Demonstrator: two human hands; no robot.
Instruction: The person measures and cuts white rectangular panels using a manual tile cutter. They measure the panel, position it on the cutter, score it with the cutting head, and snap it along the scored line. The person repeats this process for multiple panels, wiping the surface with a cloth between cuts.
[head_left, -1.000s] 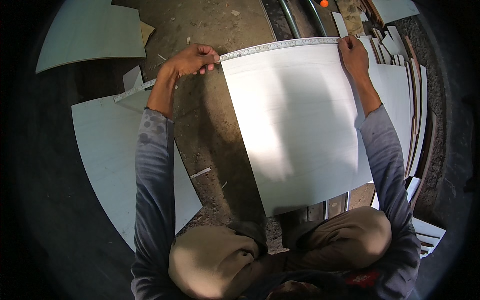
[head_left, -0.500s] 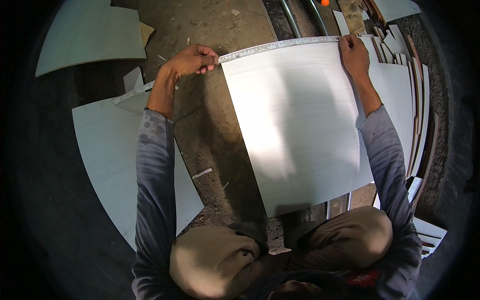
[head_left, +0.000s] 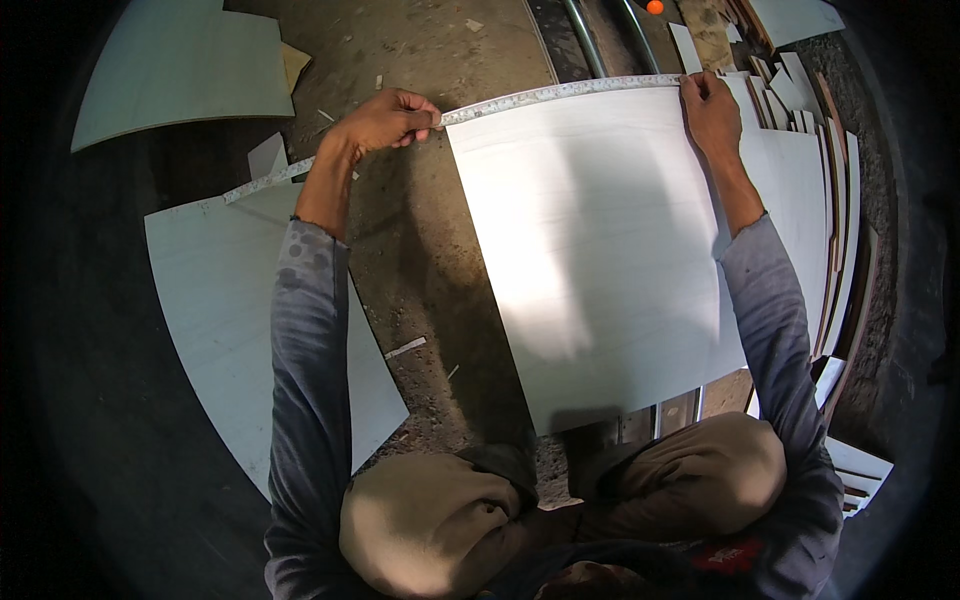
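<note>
A large pale tile (head_left: 590, 250) lies in front of me, lit brightly on its left half. A whitish measuring tape (head_left: 560, 96) runs along its far edge. At the tile's far left corner my left hand (head_left: 390, 118) pinches the tape, and a loose length of it extends past the wrist over another tile. My right hand (head_left: 711, 110) is closed on the tape's other end near the far right corner, fingertips pressed at the tile's edge. Whatever lies under the right fingertips is hidden.
Two metal rails (head_left: 585, 38) pass beneath the tile. Large tiles (head_left: 215, 320) lie at left, another (head_left: 190, 75) at far left. Stacked tiles and offcuts (head_left: 800, 180) crowd the right. Small scraps litter the brown floor (head_left: 400, 240). A small orange object (head_left: 655, 7) sits at the far edge.
The loose length of tape by my left wrist has shifted slightly. Both hands keep their hold on the tape, and the tile stays in place.
</note>
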